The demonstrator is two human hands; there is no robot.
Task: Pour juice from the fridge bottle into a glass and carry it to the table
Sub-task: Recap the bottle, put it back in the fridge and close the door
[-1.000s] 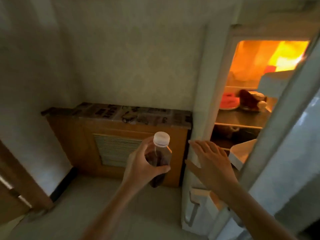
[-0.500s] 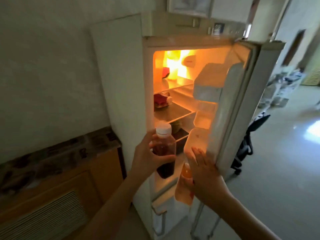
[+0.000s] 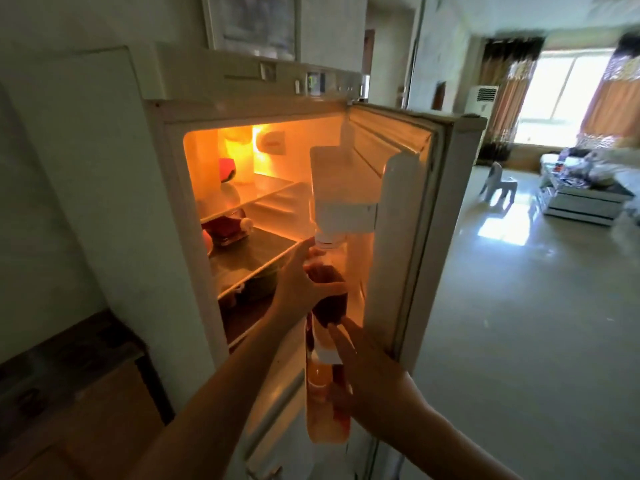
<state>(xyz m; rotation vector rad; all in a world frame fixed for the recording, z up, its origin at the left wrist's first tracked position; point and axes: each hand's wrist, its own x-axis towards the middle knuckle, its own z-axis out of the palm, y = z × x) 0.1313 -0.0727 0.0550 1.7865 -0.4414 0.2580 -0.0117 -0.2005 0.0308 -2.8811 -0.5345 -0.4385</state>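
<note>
A clear bottle (image 3: 329,292) with a white cap and dark red juice is upright inside the open fridge door (image 3: 412,237), just under an upper door bin. My left hand (image 3: 301,285) is shut around its middle. My right hand (image 3: 367,379) is open with fingers spread, its fingertips touching the bottle's base, its palm against the lower door shelf. That shelf holds an orange bottle (image 3: 320,379). No glass is in view.
The fridge (image 3: 114,188) is lit inside, with a red item (image 3: 225,230) on a glass shelf. A low wooden cabinet (image 3: 79,393) stands at the left. Past the door lie open floor, a small grey chair (image 3: 498,183) and a low table (image 3: 581,199).
The view has swung right and closer to the fridge. My left hand has carried the bottle into the door compartment, and my right hand has risen to its base.
</note>
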